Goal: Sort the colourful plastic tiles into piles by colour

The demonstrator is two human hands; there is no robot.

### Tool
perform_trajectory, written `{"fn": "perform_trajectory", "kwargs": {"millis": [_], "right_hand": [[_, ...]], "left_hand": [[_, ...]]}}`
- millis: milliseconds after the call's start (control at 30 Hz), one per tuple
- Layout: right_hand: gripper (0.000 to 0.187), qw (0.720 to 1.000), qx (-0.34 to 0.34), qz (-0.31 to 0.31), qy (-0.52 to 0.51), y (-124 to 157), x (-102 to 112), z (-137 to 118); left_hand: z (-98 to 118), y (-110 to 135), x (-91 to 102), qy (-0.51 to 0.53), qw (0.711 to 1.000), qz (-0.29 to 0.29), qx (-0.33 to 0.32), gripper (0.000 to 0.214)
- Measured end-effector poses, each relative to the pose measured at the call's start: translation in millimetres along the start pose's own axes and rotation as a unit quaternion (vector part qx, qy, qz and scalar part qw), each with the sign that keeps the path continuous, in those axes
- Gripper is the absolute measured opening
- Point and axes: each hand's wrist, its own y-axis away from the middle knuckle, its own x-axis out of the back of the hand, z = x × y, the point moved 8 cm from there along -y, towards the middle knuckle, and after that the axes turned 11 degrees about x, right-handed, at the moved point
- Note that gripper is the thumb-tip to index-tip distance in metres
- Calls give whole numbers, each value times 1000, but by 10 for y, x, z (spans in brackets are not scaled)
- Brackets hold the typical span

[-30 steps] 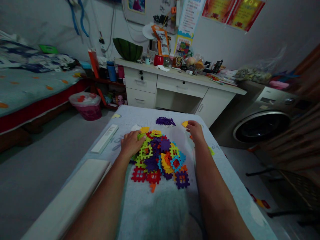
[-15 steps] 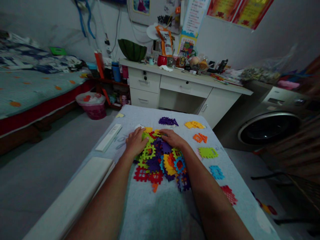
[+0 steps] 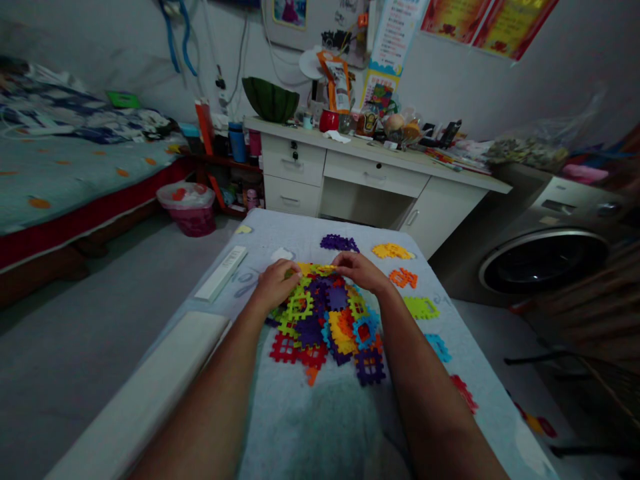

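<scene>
A heap of interlocking plastic building tiles, in green, purple, red, yellow, blue and orange, lies in the middle of the cloth-covered table. My left hand is at the heap's far left edge, fingers curled in by green and yellow tiles; what they grip is hidden. At the far right of the heap, my right hand pinches a yellow tile between thumb and fingers. A purple tile lies just below it. Nearest me are red window-shaped tiles and a purple window-shaped tile.
Beyond the heap is a purple group. Down the right side run yellow, orange, green, blue and red groups. A narrow white box and a long white board lie left.
My right hand has lifted slightly and now pinches a yellow tile. My left hand's fingers have drawn in from lying over the heap. The view has shifted a little.
</scene>
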Motion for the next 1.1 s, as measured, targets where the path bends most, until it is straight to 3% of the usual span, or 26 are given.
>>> {"fn": "perform_trajectory", "kwargs": {"millis": [200,367,500,867,967,1100], "right_hand": [[18,983,-19,180,-6,132,510,193],[26,931,-70,358,8,404,959,562],[27,888,-84,452,-13,587,1153,719],[19,805,-124,577,-58,911,1396,861],[15,799,-131,583,-67,950,1415,909],[14,813,-127,562,-78,908,1392,1000]], "left_hand": [[23,-6,18,47,999,-12,-18,20],[15,-13,3,52,998,-12,-28,21],[-13,-31,-12,49,998,-10,-29,20],[-58,-45,-36,48,998,-4,-34,19],[-55,-41,-33,47,998,-2,-40,19],[-75,-38,-37,46,999,-5,-29,19]]}}
